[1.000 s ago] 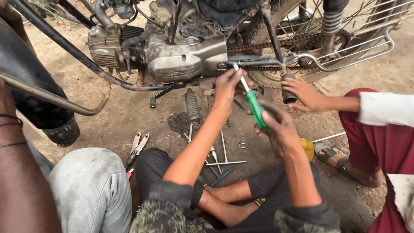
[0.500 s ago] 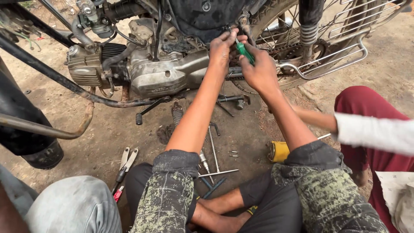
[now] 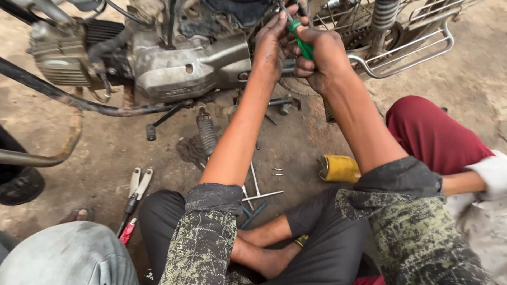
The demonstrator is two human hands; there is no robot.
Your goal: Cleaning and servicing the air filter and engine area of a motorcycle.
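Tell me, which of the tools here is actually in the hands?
The green-handled screwdriver, gripped by the right hand; the pliers lie on the dirt.

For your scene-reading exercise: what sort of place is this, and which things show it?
Probably an open-air roadside repair spot: a motorcycle engine over bare dirt ground, pliers lying loose, and a green-handled screwdriver at work.
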